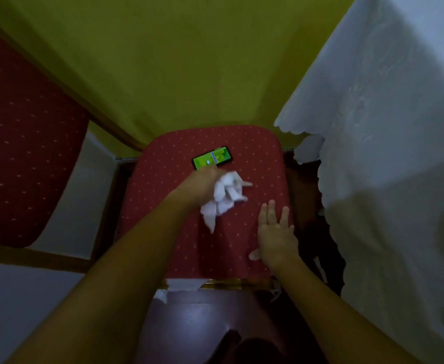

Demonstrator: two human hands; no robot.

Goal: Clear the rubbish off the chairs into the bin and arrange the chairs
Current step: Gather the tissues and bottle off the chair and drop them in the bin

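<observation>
nearest, our right hand [274, 237] is spread, fingers straight, over the red dotted chair seat [163, 206] and holds nothing; we cannot tell whether the palm touches it. farther on, our left hand [202, 185] grips crumpled white paper [226, 195] above the seat, its fingertips hidden in the paper. just beyond, a green mentos packet [211, 157] lies on the seat, its near corner covered by that hand.

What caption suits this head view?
Left hand grips crumpled tissue on red chair, green packet nearby, right hand open.
</observation>
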